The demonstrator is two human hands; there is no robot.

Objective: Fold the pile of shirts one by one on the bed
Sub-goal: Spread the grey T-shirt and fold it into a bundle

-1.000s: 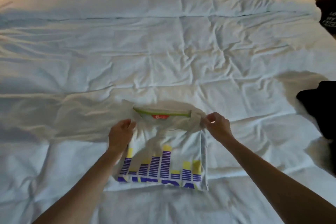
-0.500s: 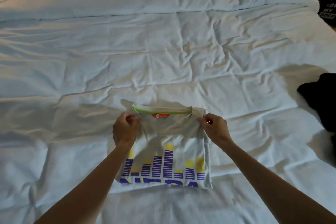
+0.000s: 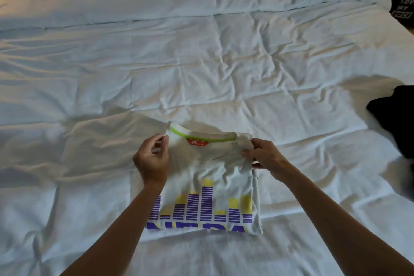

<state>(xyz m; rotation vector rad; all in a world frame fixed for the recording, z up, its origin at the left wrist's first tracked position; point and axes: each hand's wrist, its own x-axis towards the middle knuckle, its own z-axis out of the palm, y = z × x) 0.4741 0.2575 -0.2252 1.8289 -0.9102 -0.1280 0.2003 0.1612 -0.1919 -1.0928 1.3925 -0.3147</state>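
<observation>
The left hand (image 3: pixel 152 159) and right hand (image 3: pixel 264 159) each pinch a far corner of the folded white shirt (image 3: pixel 208 190), one on each side. The shirt lies flat on the near middle of the bed (image 3: pixel 201 63). Dark clothes (image 3: pixel 396 119) sit at the right edge, well apart.

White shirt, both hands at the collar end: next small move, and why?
Probably smooth it flat. The white shirt already lies folded into a rectangle, but wrinkles run below the collar, and the left hand and right hand sit at its top corners.
</observation>
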